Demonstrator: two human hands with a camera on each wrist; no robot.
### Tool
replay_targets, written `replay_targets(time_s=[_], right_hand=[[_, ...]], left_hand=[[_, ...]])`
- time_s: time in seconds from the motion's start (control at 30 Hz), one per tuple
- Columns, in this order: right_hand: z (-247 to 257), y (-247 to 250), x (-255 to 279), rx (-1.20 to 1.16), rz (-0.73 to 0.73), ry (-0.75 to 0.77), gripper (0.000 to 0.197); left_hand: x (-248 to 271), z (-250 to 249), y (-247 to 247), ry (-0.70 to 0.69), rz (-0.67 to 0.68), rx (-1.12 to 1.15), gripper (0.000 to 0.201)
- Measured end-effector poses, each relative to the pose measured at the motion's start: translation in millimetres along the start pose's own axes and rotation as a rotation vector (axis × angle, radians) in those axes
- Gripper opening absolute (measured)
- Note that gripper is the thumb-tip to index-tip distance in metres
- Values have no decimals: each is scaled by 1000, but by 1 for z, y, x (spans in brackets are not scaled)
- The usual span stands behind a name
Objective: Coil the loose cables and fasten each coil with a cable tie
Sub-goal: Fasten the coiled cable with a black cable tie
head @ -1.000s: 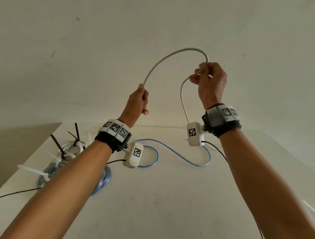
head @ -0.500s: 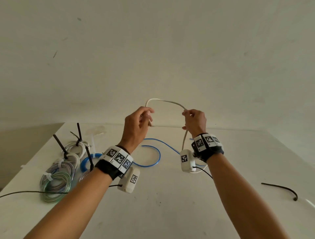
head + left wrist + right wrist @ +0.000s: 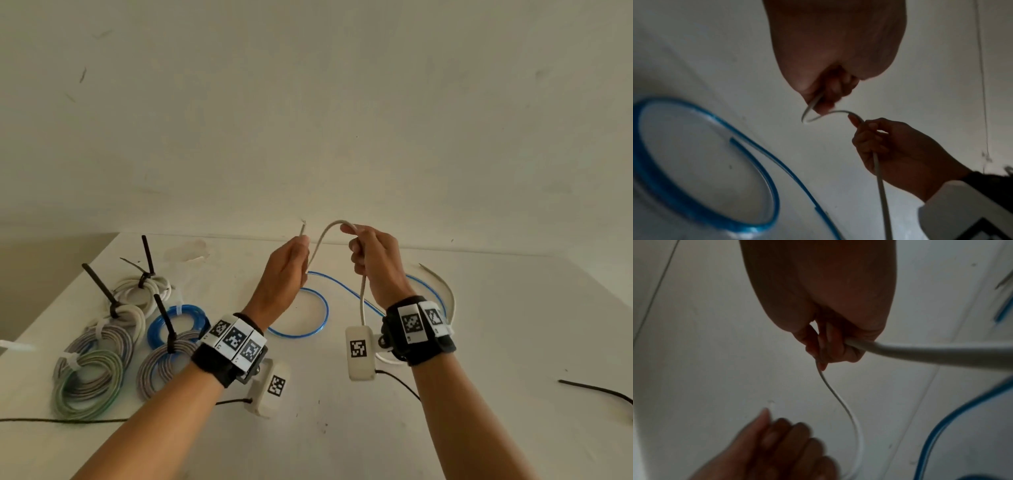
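A loose white cable [image 3: 363, 298] is held up over the white table [image 3: 342, 428]. My left hand [image 3: 301, 255] pinches it near its frayed end, which sticks up above the fingers. My right hand [image 3: 356, 246] grips it a short way along, so a small arch spans the two hands. From the right fist the cable hangs down behind the wrist camera and curves away on the table at the right. The left wrist view shows my left hand [image 3: 824, 104] pinching the white cable [image 3: 880, 186]. In the right wrist view my right hand [image 3: 830, 350] is curled round the white cable [image 3: 920, 352].
A loose blue cable [image 3: 317, 308] snakes across the table below the hands. Several tied coils [image 3: 89, 383] with upright tie tails lie at the left. A black cable tie [image 3: 599, 390] lies at the right edge and a white cable tie [image 3: 15, 345] at the far left.
Both hands have come down from high against the wall to just above the table and drawn closer. The cable arch between them has shrunk.
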State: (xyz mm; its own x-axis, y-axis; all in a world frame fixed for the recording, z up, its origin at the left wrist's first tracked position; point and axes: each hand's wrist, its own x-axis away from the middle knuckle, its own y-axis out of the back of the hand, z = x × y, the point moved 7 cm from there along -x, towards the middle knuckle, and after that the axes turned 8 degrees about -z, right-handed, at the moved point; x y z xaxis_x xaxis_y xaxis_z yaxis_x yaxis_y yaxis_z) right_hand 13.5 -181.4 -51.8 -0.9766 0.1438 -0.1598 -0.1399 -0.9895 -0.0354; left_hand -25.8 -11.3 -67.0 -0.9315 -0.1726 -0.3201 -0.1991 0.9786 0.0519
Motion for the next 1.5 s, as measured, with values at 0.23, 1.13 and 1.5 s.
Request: replay_targets(time_s=[0.23,1.13,1.5], right_hand=[[5,-36,43,76,286,197,26],[-29,14,18,652,263,195,37],[-13,3,24,447,-22,191,30]], left_hand=[[1,35,-5,299,-19,400,47],[-6,-3,24,429,98,752,49],[20,9,-17,251,282,-38,44]])
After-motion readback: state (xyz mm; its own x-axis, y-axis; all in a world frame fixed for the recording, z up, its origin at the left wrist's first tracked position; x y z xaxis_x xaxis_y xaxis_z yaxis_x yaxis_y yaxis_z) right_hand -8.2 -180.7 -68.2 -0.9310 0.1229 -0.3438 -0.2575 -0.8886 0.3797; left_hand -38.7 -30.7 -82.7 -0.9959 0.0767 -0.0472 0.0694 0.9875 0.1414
